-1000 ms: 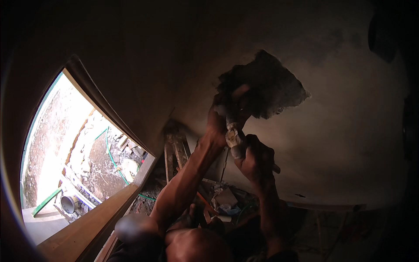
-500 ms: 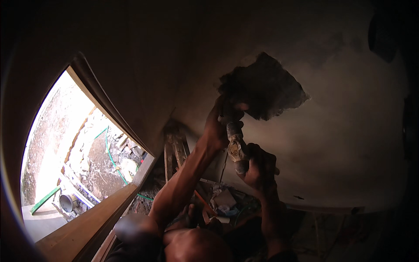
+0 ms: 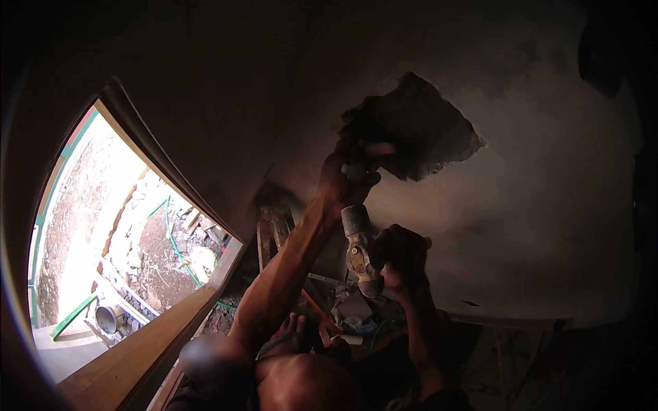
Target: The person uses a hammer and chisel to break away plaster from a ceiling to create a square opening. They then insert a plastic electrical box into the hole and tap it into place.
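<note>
My left hand [image 3: 348, 177] is raised at the lower left edge of a dark, rough-edged hole [image 3: 435, 130] in the plastered wall. Its fingers wrap around what looks like a chisel, mostly hidden by the hand and shadow. Below it, my right hand [image 3: 404, 260] grips a hammer by the handle, close to the head. The worn metal hammer head [image 3: 358, 252] has two blunt round ends, the upper one pointing toward my left hand with a gap between them.
At left, a wood-framed opening [image 3: 147, 335] gives onto bright ground with rubble, a green hose [image 3: 171, 236] and a pipe piece [image 3: 108, 318]. A wooden stepladder [image 3: 272, 233] stands behind my left forearm. Debris [image 3: 353, 309] lies below near my foot. The surroundings are very dark.
The hammer head has moved down and slightly left, widening its gap from my left hand. My right hand has shifted slightly left with it. My left hand stays near the hole's edge.
</note>
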Available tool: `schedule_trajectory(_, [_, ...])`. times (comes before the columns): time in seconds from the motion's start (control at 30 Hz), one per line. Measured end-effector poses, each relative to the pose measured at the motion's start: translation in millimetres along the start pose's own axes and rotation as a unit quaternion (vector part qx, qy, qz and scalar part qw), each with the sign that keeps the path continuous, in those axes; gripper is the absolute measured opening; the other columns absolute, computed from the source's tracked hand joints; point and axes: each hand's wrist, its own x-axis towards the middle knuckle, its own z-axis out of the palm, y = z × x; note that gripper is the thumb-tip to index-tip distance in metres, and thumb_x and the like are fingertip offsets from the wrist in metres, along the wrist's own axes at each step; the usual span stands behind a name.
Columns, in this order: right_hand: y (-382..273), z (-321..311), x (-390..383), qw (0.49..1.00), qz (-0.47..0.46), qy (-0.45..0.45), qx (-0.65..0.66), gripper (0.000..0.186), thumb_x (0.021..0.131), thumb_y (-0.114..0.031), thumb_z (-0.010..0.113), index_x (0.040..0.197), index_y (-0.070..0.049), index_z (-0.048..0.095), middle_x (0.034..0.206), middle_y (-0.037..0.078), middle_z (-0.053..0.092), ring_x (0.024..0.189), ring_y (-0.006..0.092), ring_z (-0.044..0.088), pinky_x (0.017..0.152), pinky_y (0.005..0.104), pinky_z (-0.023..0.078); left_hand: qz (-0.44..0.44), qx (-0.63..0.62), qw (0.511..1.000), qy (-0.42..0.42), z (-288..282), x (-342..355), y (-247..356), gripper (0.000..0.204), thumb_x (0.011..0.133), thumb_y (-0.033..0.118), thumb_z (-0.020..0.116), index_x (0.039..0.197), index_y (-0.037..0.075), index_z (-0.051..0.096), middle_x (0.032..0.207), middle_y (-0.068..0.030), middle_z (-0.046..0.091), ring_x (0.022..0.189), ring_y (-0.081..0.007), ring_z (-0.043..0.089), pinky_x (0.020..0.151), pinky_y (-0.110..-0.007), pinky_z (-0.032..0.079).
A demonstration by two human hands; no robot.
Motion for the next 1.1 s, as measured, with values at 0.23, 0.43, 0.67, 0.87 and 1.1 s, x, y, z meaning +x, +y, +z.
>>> schedule_trajectory(0.23, [8.7, 8.9, 4.1, 0.998, 0.042, -0.024, -0.032, 0.020, 0.079, -0.019, 0.066, 0.083, -0.005, 0.053, 0.066, 0.005, 0.048, 0.058, 0.0217, 0.057, 0.048, 0.0369, 0.046, -0.043, -0.002, 0.997, -0.070, -14.5, 18.8, 2.7, 0.026, 0.103, 0.039, 0.041, 0.100, 0.014, 0.049, 0.101, -0.0181, 0.068, 0.050, -0.0085, 0.047, 0.041, -0.022, 0.043])
schedule_trajectory(0.43, [23.2, 27.3, 8.2, 0.993, 0.113, -0.012, -0.043, 0.020, 0.087, -0.022, 0.061, 0.081, -0.006, 0.052, 0.065, 0.007, 0.052, 0.053, 0.0224, 0.058, 0.044, 0.0358, 0.047, -0.049, -0.071, 0.987, -0.132, -22.2, 21.2, 1.4, 0.024, 0.103, 0.038, 0.042, 0.104, 0.015, 0.048, 0.104, -0.0175, 0.068, 0.048, -0.0094, 0.046, 0.040, -0.022, 0.043])
schedule_trajectory(0.67, [22.8, 21.4, 2.1, 0.991, 0.102, 0.010, -0.080, 0.018, 0.085, -0.019, 0.064, 0.081, -0.006, 0.052, 0.062, 0.007, 0.049, 0.049, 0.0243, 0.058, 0.043, 0.0364, 0.046, -0.018, -0.017, 0.998, -0.052, -7.7, 23.6, -12.0, 0.029, 0.104, 0.039, 0.038, 0.103, 0.012, 0.050, 0.110, -0.0139, 0.066, 0.053, -0.0079, 0.047, 0.044, -0.023, 0.045])
schedule_trajectory(0.87, [1.0, 8.5, -13.9, 0.974, 0.196, 0.003, 0.114, 0.019, 0.079, -0.009, 0.065, 0.091, -0.002, 0.051, 0.067, 0.015, 0.058, 0.056, 0.0361, 0.061, 0.050, 0.0427, 0.050, -0.017, 0.088, 0.996, -0.023, 5.5, -1.9, 0.9, 0.035, 0.104, 0.041, 0.038, 0.104, 0.008, 0.051, 0.093, -0.0105, 0.068, 0.051, -0.0054, 0.042, 0.044, -0.022, 0.038])
schedule_trajectory(1.1, [-45.8, -52.2, -92.8, 0.966, 0.250, -0.017, 0.069, 0.051, 0.072, -0.015, 0.074, 0.116, -0.001, 0.054, 0.096, 0.016, 0.061, 0.079, 0.0329, 0.065, 0.065, 0.0397, 0.053, -0.141, 0.179, 0.971, -0.072, 4.5, -59.9, -24.9, 0.041, 0.101, 0.045, 0.046, 0.107, 0.005, 0.051, 0.080, -0.0114, 0.064, 0.047, -0.0059, 0.042, 0.043, -0.020, 0.034])
